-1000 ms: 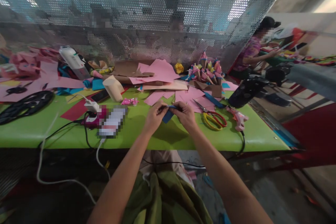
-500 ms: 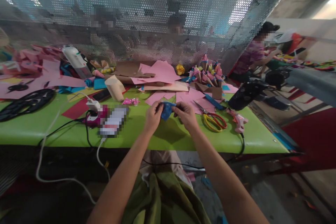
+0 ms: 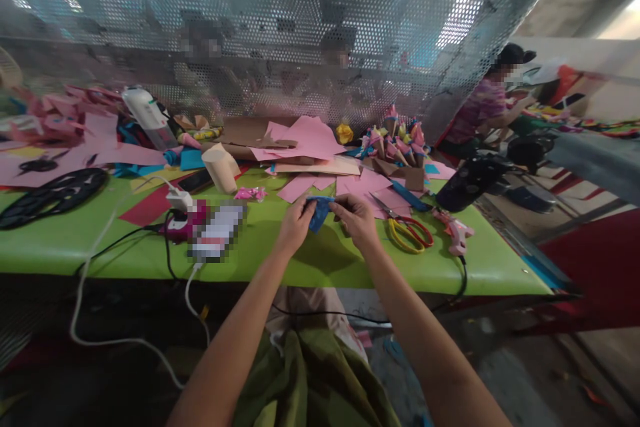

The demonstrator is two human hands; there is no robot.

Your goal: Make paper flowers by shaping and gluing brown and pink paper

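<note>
A small piece of blue paper (image 3: pixel 319 214) is held above the green tabletop (image 3: pixel 325 265), near its front edge. My left hand (image 3: pixel 296 221) pinches its left side between thumb and fingers. On the right side, my right hand (image 3: pixel 354 215) grips the upper corner with its fingertips. The paper looks folded along its top edge and hangs down to a point. Scissors (image 3: pixel 406 230) with yellow and red handles lie just right of my right hand. Pink paper pieces (image 3: pixel 360 185) spread out behind both hands.
A pink glue gun (image 3: pixel 456 232) lies at the right. Left are a phone (image 3: pixel 219 232), a power strip (image 3: pixel 183 225) with cables and a beige roll (image 3: pixel 220 168). Paper cones (image 3: pixel 395 143) stand at the back. A person (image 3: pixel 483 103) sits beyond the right end.
The blue paper has turned slightly in my hands, and its top edge now looks flatter and folded over. Both hands keep their hold. The whole view has shifted slightly.
</note>
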